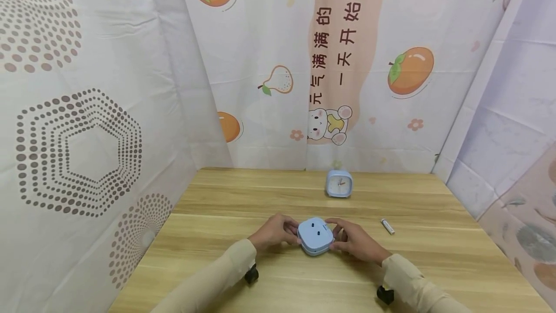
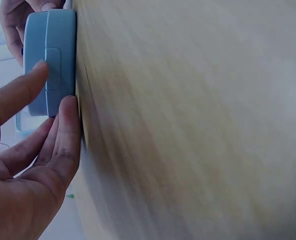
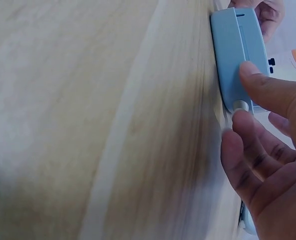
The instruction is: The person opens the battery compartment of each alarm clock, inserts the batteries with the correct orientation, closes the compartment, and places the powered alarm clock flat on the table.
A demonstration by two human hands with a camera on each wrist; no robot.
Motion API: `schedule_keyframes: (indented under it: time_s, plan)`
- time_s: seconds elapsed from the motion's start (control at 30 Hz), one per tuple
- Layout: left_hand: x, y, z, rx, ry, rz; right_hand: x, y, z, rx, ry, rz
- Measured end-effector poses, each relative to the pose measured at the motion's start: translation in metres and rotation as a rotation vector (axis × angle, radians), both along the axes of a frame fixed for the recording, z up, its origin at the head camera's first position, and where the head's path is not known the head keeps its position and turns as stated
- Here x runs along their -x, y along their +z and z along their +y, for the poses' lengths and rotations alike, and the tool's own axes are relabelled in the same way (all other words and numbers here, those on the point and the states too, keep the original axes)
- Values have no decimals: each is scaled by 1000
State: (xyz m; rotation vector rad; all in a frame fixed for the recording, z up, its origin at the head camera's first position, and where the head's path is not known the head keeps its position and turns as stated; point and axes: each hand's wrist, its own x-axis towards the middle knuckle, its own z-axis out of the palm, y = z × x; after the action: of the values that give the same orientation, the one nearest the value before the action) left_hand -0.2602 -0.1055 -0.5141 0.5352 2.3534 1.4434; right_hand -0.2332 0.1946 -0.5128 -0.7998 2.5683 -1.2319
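Observation:
A light blue, rounded-square clock (image 1: 315, 235) lies on its face on the wooden table, two black knobs showing on its upturned back. My left hand (image 1: 276, 231) grips its left side; in the left wrist view the thumb (image 2: 37, 75) touches a raised panel on the rim and the fingers reach low along the edge. From the right side my right hand (image 1: 354, 239) holds it. The right wrist view shows that thumb (image 3: 253, 77) against the case's side and a fingertip at a small pale peg (image 3: 240, 105). The clock's dial is hidden.
A second light blue clock (image 1: 339, 183) stands upright near the back of the table (image 1: 243, 197), its dial facing me. To the right of my right hand lies a small white cylinder (image 1: 388, 226), like a battery. Printed curtains (image 1: 260, 125) enclose the table's back and sides.

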Motion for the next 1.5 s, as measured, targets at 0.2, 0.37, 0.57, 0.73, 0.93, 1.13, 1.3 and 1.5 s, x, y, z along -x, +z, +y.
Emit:
schedule_keyframes:
  time_s: [0.2, 0.37, 0.57, 0.73, 0.93, 1.13, 1.3, 1.5]
  plan:
    - [-8, 5, 7, 57, -28, 27, 1, 0, 0, -16, 14, 4]
    - [-13, 10, 16, 121, -49, 71, 0, 0, 0, -11, 31, 27]
    - [-14, 11, 17, 120, -35, 72, -2, -1, -3, 9, 51, 23]
    - [-10, 12, 11, 66, -34, 21, -3, -2, -4, -12, 26, -1]
    - [-6, 12, 7, 80, -49, 29, -2, 0, -2, -33, -26, 42]
    - [-3, 9, 6, 90, -49, 31, -2, 0, 0, -47, -53, 68]
    - [-4, 9, 6, 69, -48, 7, -1, 0, 0, -15, -55, 9]
    - [-6, 12, 4, 52, -56, 2, -2, -1, 3, 3, -69, 18]
